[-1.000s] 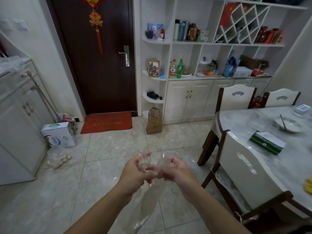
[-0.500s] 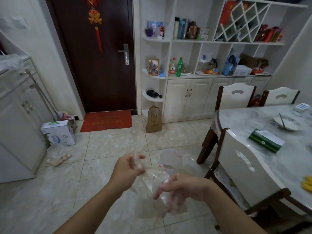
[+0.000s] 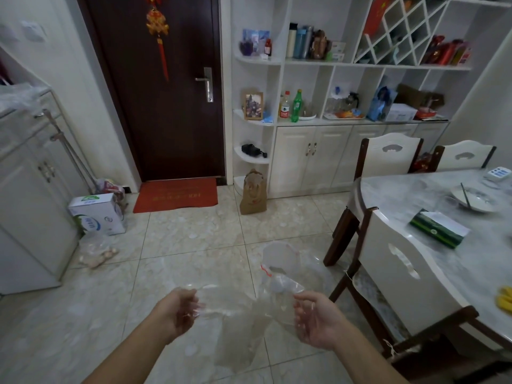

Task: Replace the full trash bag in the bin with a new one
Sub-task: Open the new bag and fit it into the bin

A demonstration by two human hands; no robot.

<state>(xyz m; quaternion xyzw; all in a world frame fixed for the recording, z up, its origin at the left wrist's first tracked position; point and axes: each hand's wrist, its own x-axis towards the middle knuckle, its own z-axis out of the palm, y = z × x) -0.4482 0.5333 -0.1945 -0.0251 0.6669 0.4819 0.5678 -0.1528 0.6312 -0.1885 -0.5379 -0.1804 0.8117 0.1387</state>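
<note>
A clear, thin plastic trash bag point(image 3: 249, 322) is stretched between my two hands above the tiled floor, low in the middle of the view. My left hand point(image 3: 180, 311) pinches one edge of the bag's mouth with curled fingers. My right hand point(image 3: 315, 320) grips the opposite edge, palm turned up. A handle loop with a red-marked edge point(image 3: 279, 261) stands up just above my right hand. The bag's body hangs down between my forearms. No bin is in view.
A white dining chair point(image 3: 401, 275) and a marble table point(image 3: 443, 225) stand close on the right. A cardboard box point(image 3: 97, 214) and a filled clear bag point(image 3: 97, 252) sit by the left cabinets. A brown paper bag point(image 3: 253, 194) leans near the shelving, beside the dark door point(image 3: 166, 92).
My hands were together in front of me; they have pulled apart and dropped lower, spreading the bag's mouth open between them.
</note>
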